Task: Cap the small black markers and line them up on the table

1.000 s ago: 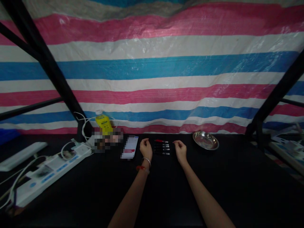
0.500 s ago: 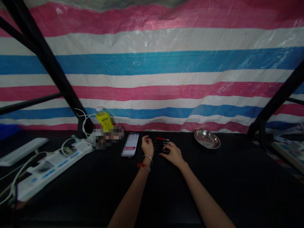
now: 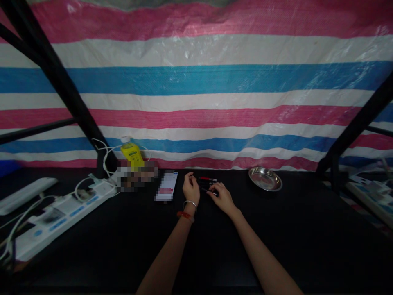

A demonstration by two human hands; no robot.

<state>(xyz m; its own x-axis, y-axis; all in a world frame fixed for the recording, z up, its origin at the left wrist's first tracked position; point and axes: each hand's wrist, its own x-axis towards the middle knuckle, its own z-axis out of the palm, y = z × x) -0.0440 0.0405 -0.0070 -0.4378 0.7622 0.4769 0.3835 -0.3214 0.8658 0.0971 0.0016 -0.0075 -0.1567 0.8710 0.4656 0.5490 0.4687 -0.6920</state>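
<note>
Several dark pens lie in a row on the black table between my hands, with a red pen [image 3: 208, 179] at the far end. My right hand [image 3: 223, 198] has its thumb and fingers closed on a slim black pen [image 3: 208, 191] at the near side of the row. At the left ends of the pens rests my left hand [image 3: 191, 189], loosely curved with fingers apart and nothing visible in it. A silver bangle and a red-orange bracelet circle the left wrist. The palm sides of both hands are partly hidden.
Left of my hands lies a phone [image 3: 166, 186]. Beyond it stand a yellow bottle [image 3: 132, 155] and a white power strip [image 3: 66, 217] with cables. A round metal dish [image 3: 265, 179] sits to the right. Striped plastic sheeting [image 3: 196, 78] hangs behind the table [image 3: 215, 254].
My right hand's fingers have drawn closer together at the near pen, which lies slightly farther up. The left hand has barely moved. The whole view has shifted slightly.
</note>
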